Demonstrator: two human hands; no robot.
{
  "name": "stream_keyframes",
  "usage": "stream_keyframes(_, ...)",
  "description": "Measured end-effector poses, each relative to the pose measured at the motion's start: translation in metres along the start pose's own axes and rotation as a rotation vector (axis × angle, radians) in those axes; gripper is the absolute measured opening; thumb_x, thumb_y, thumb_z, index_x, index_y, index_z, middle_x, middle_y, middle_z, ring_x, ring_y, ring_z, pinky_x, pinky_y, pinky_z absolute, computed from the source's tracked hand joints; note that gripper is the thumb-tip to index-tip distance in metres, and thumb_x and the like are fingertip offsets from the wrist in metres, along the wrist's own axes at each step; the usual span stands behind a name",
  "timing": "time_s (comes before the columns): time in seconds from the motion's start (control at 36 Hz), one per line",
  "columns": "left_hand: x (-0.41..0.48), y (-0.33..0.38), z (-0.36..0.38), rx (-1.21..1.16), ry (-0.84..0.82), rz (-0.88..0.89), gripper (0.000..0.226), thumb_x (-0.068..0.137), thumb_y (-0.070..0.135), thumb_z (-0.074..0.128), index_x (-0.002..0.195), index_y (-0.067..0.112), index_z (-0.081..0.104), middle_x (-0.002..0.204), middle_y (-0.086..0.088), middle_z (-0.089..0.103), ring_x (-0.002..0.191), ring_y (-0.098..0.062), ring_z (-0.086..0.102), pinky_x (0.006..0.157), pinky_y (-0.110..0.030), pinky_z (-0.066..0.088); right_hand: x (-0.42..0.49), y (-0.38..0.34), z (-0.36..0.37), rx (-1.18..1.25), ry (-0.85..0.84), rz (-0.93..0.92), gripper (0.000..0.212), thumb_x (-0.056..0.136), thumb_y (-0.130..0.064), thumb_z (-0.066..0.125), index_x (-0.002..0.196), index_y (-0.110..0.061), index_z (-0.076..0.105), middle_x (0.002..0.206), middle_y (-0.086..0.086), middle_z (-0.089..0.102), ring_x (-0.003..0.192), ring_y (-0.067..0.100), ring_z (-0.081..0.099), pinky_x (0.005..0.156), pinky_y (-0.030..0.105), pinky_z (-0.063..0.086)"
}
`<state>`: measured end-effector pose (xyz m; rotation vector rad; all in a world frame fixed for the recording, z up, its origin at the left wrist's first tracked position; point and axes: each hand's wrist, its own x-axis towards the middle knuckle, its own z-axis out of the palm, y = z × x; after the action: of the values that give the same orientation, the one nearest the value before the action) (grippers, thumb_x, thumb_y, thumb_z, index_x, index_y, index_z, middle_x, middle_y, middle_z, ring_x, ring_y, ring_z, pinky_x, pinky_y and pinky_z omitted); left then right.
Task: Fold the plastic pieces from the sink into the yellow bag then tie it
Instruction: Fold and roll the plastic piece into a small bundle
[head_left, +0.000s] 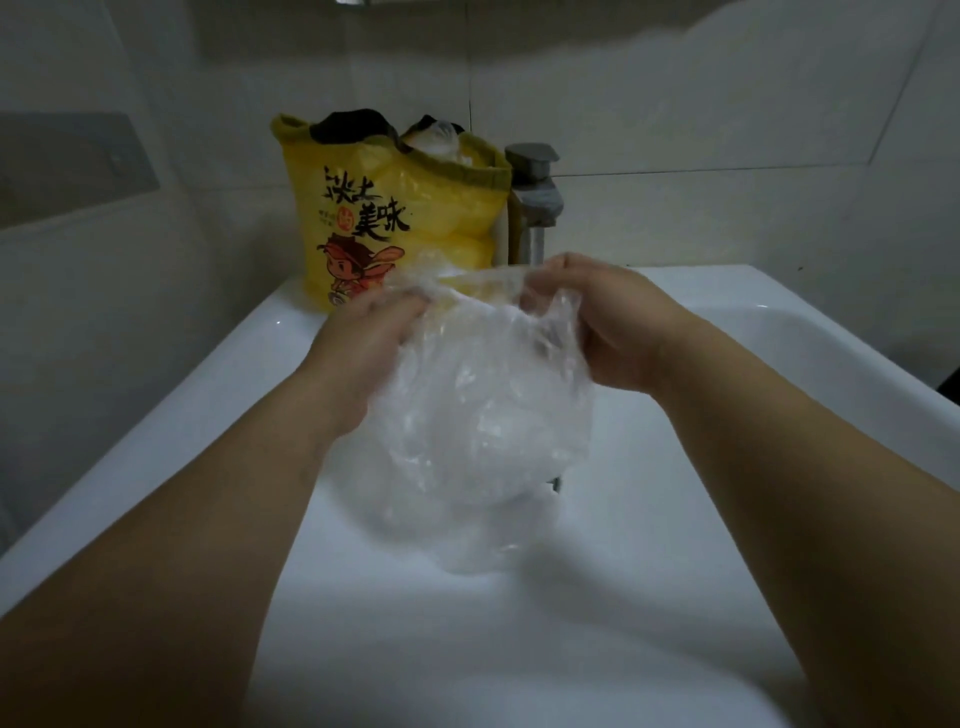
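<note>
Gripping a crinkled clear plastic piece above the white sink, your left hand and right hand pinch its top edge before the stuffed yellow bag.

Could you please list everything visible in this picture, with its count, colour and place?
clear crinkled plastic piece: one, transparent, held above the basin.
yellow printed plastic bag: one, yellow with black lettering, upright on the sink's back ledge, mouth open, plastic inside.
white ceramic sink: one, white, below the hands.
grey metal tap: one, grey, right of the bag.
wall tiles: several, whitish, behind the sink.
left hand: pinches the plastic's upper left edge.
right hand: grips its upper right edge.
</note>
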<state>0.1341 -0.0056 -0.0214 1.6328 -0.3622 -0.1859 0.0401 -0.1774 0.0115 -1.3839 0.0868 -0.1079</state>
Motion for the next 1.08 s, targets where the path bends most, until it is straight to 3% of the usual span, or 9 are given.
stream_keyframes(0.11,-0.001,0.004,-0.004,-0.167,-0.120,-0.042,0.039,0.082,0.040,0.065,0.109,0.012,0.072,0.096,-0.003,0.070,0.093,-0.021,0.069,0.078,-0.032,0.051,-0.010,-0.006,0.003,-0.082,-0.359,0.056,0.057,0.085,-0.057,0.049,0.122,-0.015,0.059,0.106,0.004,0.071,0.102,0.022,0.068,0.090,0.037,0.053)
stream_keyframes(0.25,0.002,0.005,-0.010,-0.353,-0.313,-0.047,0.031,0.090,0.037,0.049,0.081,0.017,0.070,0.080,-0.005,0.066,0.079,-0.019,0.066,0.069,-0.027,0.053,-0.011,-0.006,0.003,-0.474,-0.278,0.112,0.080,0.064,-0.032,0.084,0.131,-0.023,0.041,0.114,0.001,0.062,0.100,0.022,0.067,0.083,0.040,0.057)
stream_keyframes(0.36,0.004,0.007,-0.016,-0.384,-0.245,-0.101,0.043,0.085,0.053,0.055,0.109,0.019,0.065,0.102,-0.004,0.065,0.099,-0.022,0.064,0.082,-0.034,0.050,-0.004,0.002,0.000,-0.491,-0.046,0.055,0.053,0.079,-0.022,0.074,0.123,-0.022,0.045,0.111,0.003,0.061,0.095,0.025,0.066,0.080,0.043,0.058)
stream_keyframes(0.44,0.002,0.007,-0.013,-0.365,-0.184,-0.080,0.029,0.098,0.044,0.051,0.111,0.022,0.065,0.092,0.006,0.072,0.081,-0.008,0.070,0.062,-0.019,0.053,0.001,0.004,-0.003,-0.355,0.158,-0.080,0.024,0.093,-0.021,0.060,0.115,-0.014,0.053,0.105,0.008,0.062,0.089,0.025,0.065,0.071,0.036,0.058)
stream_keyframes(0.67,0.001,0.003,-0.014,-0.243,-0.075,-0.062,0.034,0.091,0.027,0.065,0.122,0.013,0.065,0.103,-0.002,0.064,0.091,-0.017,0.063,0.071,-0.026,0.049,0.006,0.008,-0.008,-0.508,0.430,-0.090,0.023,0.096,-0.014,0.053,0.115,-0.007,0.064,0.096,0.007,0.065,0.091,0.026,0.063,0.080,0.037,0.054)
stream_keyframes(0.75,-0.002,0.003,-0.012,-0.270,-0.153,-0.049,0.014,0.096,0.015,0.057,0.106,0.015,0.067,0.085,0.006,0.069,0.075,-0.005,0.066,0.063,-0.018,0.052,0.007,0.006,-0.009,-0.336,0.429,-0.010,0.022,0.091,-0.001,0.054,0.111,-0.003,0.063,0.100,0.014,0.064,0.090,0.028,0.064,0.082,0.038,0.056)
stream_keyframes(0.83,-0.003,0.005,-0.013,-0.413,-0.195,-0.078,0.020,0.099,0.008,0.047,0.097,0.017,0.065,0.070,0.009,0.068,0.063,-0.001,0.063,0.053,-0.015,0.052,0.001,-0.002,-0.010,0.110,0.331,0.055,0.019,0.093,0.004,0.041,0.093,0.002,0.060,0.076,0.011,0.061,0.058,0.016,0.061,0.049,0.021,0.051)
stream_keyframes(0.92,-0.009,0.011,-0.014,-0.478,-0.244,-0.113,0.020,0.090,0.005,0.053,0.107,0.014,0.061,0.063,0.006,0.063,0.046,-0.003,0.054,0.040,-0.014,0.042,-0.007,-0.008,-0.014,0.305,0.211,0.086,0.027,0.092,-0.005,0.042,0.105,0.001,0.064,0.085,0.011,0.071,0.069,0.023,0.069,0.063,0.030,0.056)
stream_keyframes(1.08,-0.007,0.004,-0.019,-0.247,-0.159,-0.150,0.019,0.080,0.015,0.061,0.095,0.021,0.069,0.089,0.002,0.065,0.080,-0.017,0.058,0.071,-0.033,0.047,-0.011,-0.014,-0.008,0.272,0.202,-0.034,0.012,0.093,-0.014,0.048,0.085,-0.009,0.057,0.056,0.002,0.062,0.046,0.013,0.060,0.049,0.020,0.048)
